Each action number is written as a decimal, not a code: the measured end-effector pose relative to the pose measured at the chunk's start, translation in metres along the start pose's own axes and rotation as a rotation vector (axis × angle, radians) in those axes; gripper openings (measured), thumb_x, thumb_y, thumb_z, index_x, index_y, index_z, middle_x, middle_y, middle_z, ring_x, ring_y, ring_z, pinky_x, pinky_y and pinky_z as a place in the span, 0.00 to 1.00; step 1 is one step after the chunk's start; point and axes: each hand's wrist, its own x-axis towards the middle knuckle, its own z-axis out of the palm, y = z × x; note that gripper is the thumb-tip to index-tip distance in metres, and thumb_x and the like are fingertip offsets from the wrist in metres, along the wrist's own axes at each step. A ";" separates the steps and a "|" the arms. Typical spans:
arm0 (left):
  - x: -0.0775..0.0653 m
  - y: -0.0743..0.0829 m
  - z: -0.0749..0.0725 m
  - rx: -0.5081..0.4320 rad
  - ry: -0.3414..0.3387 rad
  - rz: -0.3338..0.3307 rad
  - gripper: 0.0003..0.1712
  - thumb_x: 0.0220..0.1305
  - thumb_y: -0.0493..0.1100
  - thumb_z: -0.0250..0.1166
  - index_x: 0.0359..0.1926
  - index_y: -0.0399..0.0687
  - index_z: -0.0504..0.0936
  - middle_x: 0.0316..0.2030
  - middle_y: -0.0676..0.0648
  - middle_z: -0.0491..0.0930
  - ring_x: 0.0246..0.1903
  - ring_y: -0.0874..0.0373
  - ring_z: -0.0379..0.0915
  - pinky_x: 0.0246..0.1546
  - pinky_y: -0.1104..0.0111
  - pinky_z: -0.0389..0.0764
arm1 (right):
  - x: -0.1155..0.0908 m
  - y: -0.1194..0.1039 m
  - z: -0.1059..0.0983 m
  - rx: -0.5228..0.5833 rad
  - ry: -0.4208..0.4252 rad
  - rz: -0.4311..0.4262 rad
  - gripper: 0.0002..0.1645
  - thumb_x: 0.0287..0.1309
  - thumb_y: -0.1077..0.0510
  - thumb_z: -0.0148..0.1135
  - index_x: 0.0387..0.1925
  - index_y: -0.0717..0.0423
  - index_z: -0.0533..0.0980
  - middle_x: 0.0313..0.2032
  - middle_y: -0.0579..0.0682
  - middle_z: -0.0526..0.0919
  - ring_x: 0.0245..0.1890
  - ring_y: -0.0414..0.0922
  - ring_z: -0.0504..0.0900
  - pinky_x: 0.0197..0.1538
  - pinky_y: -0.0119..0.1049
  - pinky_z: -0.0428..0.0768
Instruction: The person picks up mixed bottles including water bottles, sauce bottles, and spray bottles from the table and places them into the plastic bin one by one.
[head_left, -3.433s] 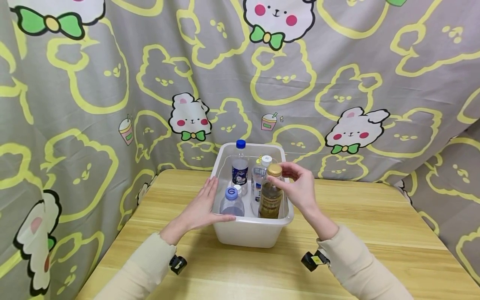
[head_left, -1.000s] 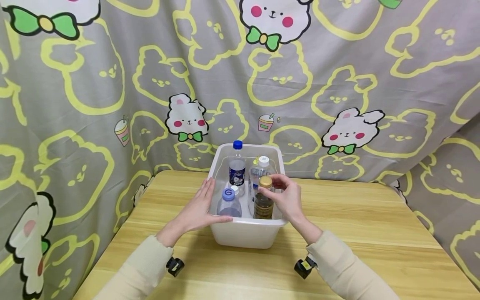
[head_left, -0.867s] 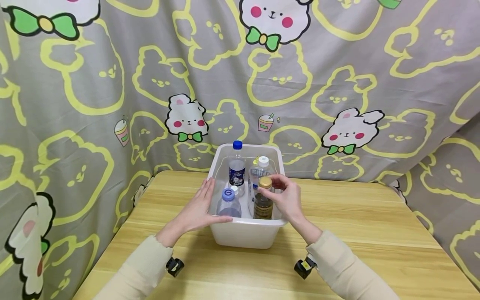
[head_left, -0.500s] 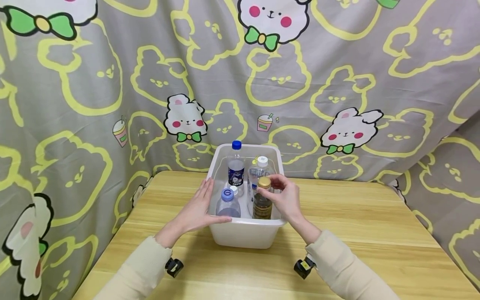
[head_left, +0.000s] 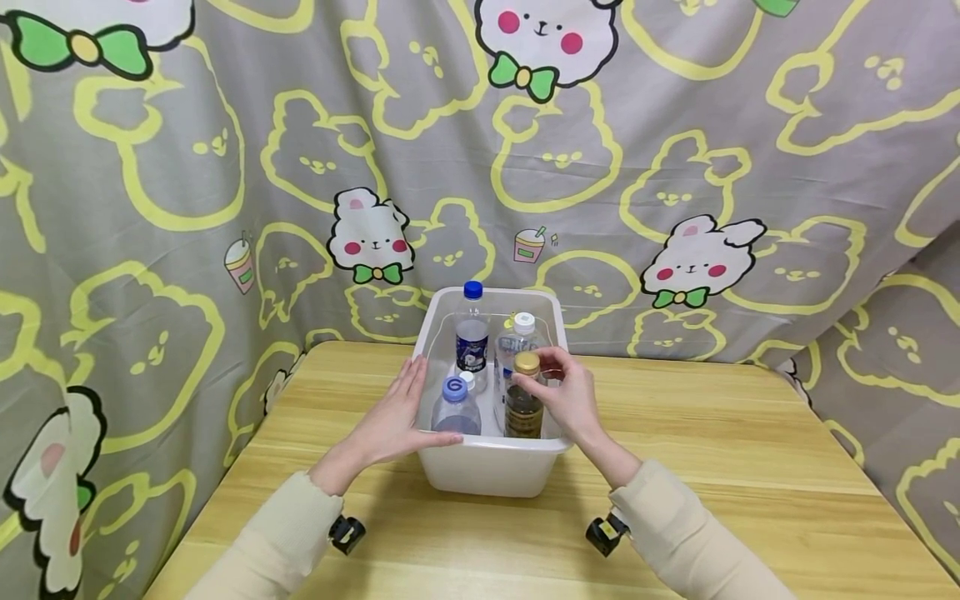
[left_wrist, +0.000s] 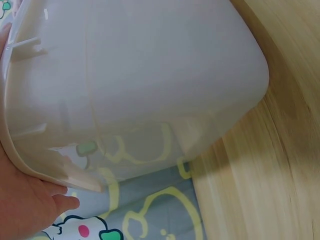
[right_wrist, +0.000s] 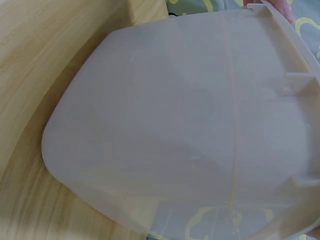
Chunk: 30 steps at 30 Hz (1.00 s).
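A pale plastic bin (head_left: 487, 468) stands on the table with several bottles upright inside. My right hand (head_left: 573, 396) pinches the neck area of a brown bottle with a gold cap (head_left: 523, 410), which sits low in the front right corner. Against the bin's left front rim rests my left hand (head_left: 386, 423), fingers extended and thumb along the front edge. Behind the brown bottle is a clear, white-capped bottle (head_left: 510, 346). A blue-capped bottle (head_left: 472, 342) with a dark label stands farther back. Front left holds a bottle with a light-blue cap (head_left: 455, 412); a small white cap (head_left: 467, 378) shows behind it.
The bin stands on a wood-grain table (head_left: 712, 450). A grey curtain (head_left: 450, 167) with yellow cartoon outlines hangs behind and at both sides. The bin's outer wall fills most of both wrist views.
Since the oldest frame my right hand has lowered the brown bottle into the bin. Over the last second it has shifted only slightly left. My left hand stays on the rim.
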 end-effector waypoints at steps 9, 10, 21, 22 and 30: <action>-0.001 0.000 -0.003 0.015 -0.021 -0.012 0.71 0.36 0.81 0.52 0.66 0.33 0.40 0.67 0.37 0.36 0.65 0.48 0.28 0.62 0.56 0.45 | -0.001 -0.002 0.001 0.004 -0.026 -0.009 0.22 0.38 0.61 0.72 0.37 0.64 0.74 0.32 0.55 0.80 0.33 0.48 0.77 0.39 0.43 0.77; -0.002 0.000 -0.004 0.017 -0.025 -0.012 0.71 0.36 0.81 0.52 0.66 0.33 0.40 0.67 0.37 0.36 0.65 0.48 0.28 0.62 0.56 0.45 | -0.001 -0.002 0.001 0.007 -0.029 -0.010 0.22 0.38 0.61 0.71 0.37 0.64 0.74 0.33 0.55 0.80 0.33 0.48 0.77 0.39 0.43 0.77; 0.000 0.001 -0.008 0.044 -0.048 -0.001 0.72 0.35 0.81 0.52 0.66 0.32 0.40 0.66 0.36 0.37 0.65 0.46 0.30 0.63 0.57 0.44 | -0.003 0.000 -0.004 -0.010 -0.066 -0.030 0.25 0.39 0.60 0.71 0.42 0.64 0.73 0.36 0.55 0.79 0.36 0.49 0.76 0.40 0.43 0.77; 0.000 0.001 -0.009 0.047 -0.048 0.000 0.72 0.35 0.81 0.52 0.66 0.33 0.40 0.66 0.36 0.37 0.65 0.46 0.31 0.63 0.57 0.44 | -0.003 0.001 -0.005 -0.010 -0.071 -0.028 0.26 0.39 0.60 0.71 0.43 0.64 0.73 0.36 0.55 0.79 0.36 0.49 0.76 0.40 0.44 0.77; 0.002 -0.002 -0.014 0.035 -0.036 0.008 0.66 0.39 0.78 0.53 0.67 0.38 0.43 0.67 0.39 0.43 0.65 0.46 0.38 0.62 0.54 0.46 | -0.006 0.006 -0.020 -0.042 -0.073 -0.056 0.25 0.43 0.59 0.69 0.45 0.65 0.73 0.40 0.58 0.78 0.39 0.54 0.75 0.40 0.45 0.77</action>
